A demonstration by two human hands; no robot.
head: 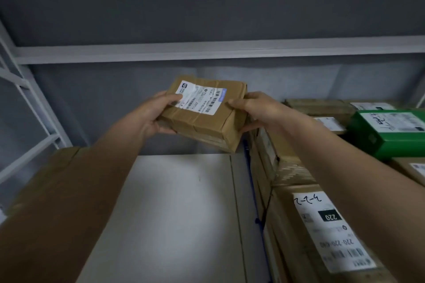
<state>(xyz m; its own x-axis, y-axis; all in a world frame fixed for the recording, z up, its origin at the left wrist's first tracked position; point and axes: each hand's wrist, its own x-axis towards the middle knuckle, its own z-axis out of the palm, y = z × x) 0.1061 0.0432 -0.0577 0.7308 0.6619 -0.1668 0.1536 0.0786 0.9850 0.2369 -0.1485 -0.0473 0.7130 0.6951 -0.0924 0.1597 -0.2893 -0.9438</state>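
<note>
Here, at the far left of the frame, the grey metal rack (30, 103) is seen, its bars running up towards the upper left corner. The lower left is filled by a large brown carton (57, 190), part of which is hidden by the left forearm. Just to the right of it, in the lower centre, a pale shelf board (179, 213) is lit from above.

Above that board, in the centre of the frame, a flat brown parcel (207, 126) is held in the air, tilted, clear of the board and below the grey beam (207, 51) that crosses the picture. Its left edge is gripped by the left hand (158, 112), the thumb laid on top at the corner of the white label (201, 96) and the fingers curled underneath. Its right edge is gripped by the right hand (255, 108), the thumb likewise on top and the fingers below.

Further right, a stack of boxes (287, 167) is packed against the board's edge. A green box (391, 138) with handwriting on its label is set on top at the right edge. In the lower right, a labelled box (299, 248) marked "220" is seen, partly crossed by the right forearm.
</note>
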